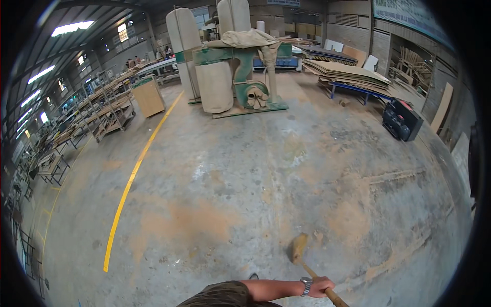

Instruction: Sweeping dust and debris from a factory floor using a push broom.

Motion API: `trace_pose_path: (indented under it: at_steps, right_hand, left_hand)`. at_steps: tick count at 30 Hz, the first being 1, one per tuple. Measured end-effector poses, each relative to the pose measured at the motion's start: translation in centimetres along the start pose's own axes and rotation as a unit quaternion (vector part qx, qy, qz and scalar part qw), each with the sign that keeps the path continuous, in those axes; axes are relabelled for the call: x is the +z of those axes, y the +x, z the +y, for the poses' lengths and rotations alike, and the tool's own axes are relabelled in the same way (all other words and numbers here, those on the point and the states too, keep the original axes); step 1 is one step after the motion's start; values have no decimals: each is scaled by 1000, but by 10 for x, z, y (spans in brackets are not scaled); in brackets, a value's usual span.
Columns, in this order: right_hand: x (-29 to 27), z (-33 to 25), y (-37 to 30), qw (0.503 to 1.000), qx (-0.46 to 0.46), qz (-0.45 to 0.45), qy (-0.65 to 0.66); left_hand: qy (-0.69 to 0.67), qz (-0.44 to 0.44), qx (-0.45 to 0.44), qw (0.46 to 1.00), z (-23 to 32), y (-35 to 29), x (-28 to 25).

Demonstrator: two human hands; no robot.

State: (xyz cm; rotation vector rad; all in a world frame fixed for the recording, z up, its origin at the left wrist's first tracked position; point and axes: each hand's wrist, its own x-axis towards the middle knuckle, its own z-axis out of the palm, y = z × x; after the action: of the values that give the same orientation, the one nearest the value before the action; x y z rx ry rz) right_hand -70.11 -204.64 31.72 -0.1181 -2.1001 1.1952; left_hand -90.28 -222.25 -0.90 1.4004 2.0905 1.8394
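Dust (186,225) is lying in broad patches, sweeping seemingly only part-done, while left hand (320,287) is gripping broom handle (337,299).

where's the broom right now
In the head view, the broom is low and right of centre, its handle in the left hand just beyond the silver watch, far right of the yellow line.

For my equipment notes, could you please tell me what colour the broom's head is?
The broom's head is yellowish-brown; it shows best in the head view.
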Motion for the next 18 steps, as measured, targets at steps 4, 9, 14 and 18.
trace_pose_path:
  at_steps: [4,9,14,18]
  right_hand:
    - [45,16,17,967,103,-148,179]
    - [139,-4,16,975,28,-35,218]
    - [133,21,31,973,99,95,188]
    - [88,6,72,977,-3,182,113]
  left_hand:
    - [76,-30,-107,991,-5,-33,-78]
    - [172,-98,-269,942,-23,-72,-129]
    - [202,-151,-327,911,-20,-62,-136]
    - [213,-185,-273,920,13,10,-107]
